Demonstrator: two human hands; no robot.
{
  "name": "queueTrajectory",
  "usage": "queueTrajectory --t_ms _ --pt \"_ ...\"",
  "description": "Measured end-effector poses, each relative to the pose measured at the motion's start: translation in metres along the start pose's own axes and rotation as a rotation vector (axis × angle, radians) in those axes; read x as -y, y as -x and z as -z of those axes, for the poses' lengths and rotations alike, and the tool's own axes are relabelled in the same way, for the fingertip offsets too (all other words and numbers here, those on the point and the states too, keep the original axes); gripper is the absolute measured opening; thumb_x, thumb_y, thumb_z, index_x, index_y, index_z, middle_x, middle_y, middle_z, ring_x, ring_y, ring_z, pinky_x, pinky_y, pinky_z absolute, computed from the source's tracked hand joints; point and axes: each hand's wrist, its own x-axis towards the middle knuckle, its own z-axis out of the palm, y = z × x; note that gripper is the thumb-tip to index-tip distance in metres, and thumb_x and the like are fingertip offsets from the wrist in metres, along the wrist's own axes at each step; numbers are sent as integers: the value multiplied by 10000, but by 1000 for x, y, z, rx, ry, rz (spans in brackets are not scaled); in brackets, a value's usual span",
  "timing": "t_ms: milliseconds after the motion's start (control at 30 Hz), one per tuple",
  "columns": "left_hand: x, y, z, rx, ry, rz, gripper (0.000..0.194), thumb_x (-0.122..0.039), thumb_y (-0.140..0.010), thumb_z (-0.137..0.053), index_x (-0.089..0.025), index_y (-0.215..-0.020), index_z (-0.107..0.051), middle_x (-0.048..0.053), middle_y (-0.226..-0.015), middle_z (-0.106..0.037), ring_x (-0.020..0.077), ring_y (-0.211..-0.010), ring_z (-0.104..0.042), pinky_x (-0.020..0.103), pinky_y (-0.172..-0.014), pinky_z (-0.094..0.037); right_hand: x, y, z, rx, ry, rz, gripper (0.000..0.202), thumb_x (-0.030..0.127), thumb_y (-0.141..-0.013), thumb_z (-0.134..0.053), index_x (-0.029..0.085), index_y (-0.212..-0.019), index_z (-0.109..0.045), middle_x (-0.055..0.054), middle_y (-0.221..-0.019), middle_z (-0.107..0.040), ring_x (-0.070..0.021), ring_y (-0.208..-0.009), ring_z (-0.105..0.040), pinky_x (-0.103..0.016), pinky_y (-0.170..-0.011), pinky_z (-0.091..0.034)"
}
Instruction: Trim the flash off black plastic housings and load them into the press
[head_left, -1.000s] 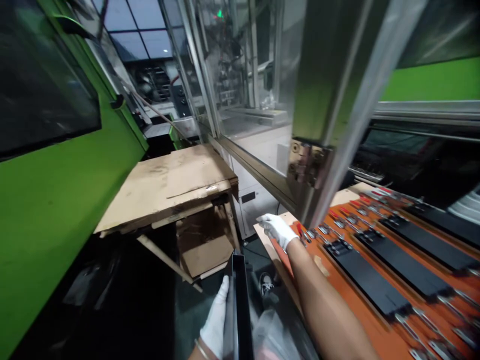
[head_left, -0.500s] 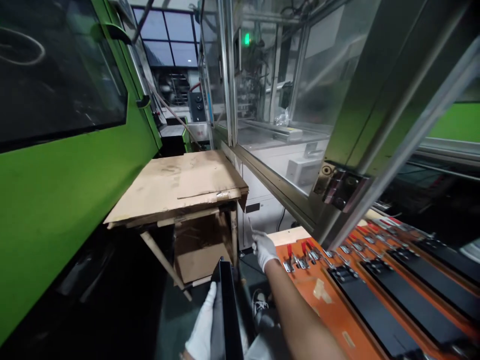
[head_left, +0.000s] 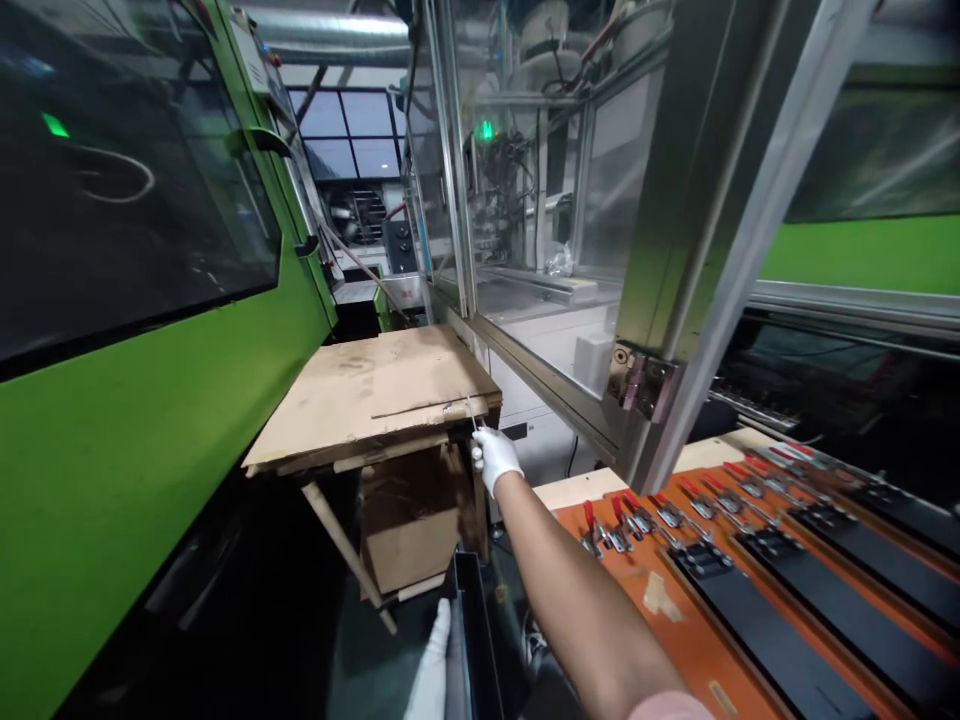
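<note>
My right hand, in a white glove, is closed on a thin light stick just off the near right corner of the cardboard-topped table. The stick points up and overlaps the table's edge in view. At the bottom centre, my left hand, also gloved in white, holds a long black part against its side. The part stands steeply, and its lower end runs out of view. Most of my left hand's fingers are hidden behind it.
A green machine rises on the left. At the right, a metal-framed enclosure overhangs an orange bench with red-handled clamps and long dark plates. A cardboard box sits under the table.
My right hand has moved forward and left with the stick, up to the table corner. The black part and my left hand sit lower in view. The camera view has shifted.
</note>
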Motion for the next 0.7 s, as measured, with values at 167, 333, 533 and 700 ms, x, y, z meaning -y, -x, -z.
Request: queueTrajectory --t_ms 167,333,533,700 --pt "-6 19 -11 -52 -20 -32 614 -604 -728 -656 -199 -1188 -668 131 -913 -766 367 -866 -718 490 -847 -547 -23 45 48 4 131 -84 222 322 -953 -568 130 -1062 -594 -26 -923 -622 -112 -699 -603 -252 -604 -532" --pt "-20 20 -39 -211 -128 -118 435 -550 -796 -628 -131 -881 -709 54 -550 -702 213 -455 -653 324 -562 -555 -37 125 106 53 209 -69 59 175 -805 -658 140 -791 -613 75 -554 -487 -62 -440 -417 -172 -422 -331" --pt "-13 -7 -59 -71 -158 -18 440 -577 -812 -592 -165 -657 -608 6 -491 -638 135 -348 -551 237 -385 -439 -41 232 152 306 474 191 113 101 -715 -563 176 -718 -647 18 -678 -593 -115 -623 -544 -214 -571 -416" --pt "4 -23 -66 -21 -253 -33 423 -580 -748 -669 -158 -744 -644 24 -578 -684 145 -441 -611 231 -434 -476 -44 263 168 307 617 405 183 78 -724 -488 186 -666 -624 -13 -725 -612 -141 -694 -591 -243 -645 -458"
